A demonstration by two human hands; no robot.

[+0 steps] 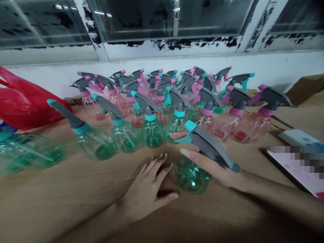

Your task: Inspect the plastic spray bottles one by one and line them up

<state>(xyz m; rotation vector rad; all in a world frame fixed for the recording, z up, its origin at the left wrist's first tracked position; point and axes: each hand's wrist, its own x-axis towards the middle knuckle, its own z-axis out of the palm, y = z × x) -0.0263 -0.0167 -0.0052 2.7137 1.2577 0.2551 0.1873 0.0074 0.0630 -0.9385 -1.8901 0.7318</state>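
Note:
My right hand (215, 165) is wrapped round the grey trigger head of a green spray bottle (191, 177) that stands on the brown table (63, 195), index finger near its teal nozzle. My left hand (149, 189) lies flat on the table just left of that bottle, fingers stretched out and holding nothing. Behind them stands a row of green spray bottles (152, 130) with grey and teal heads.
Several pink spray bottles (250, 123) crowd the back up to the white wall under the window. A red plastic bag (22, 101) lies at the far left, more green bottles (30, 153) beside it. A paper sheet (301, 170) and a cardboard box (307, 87) are at the right.

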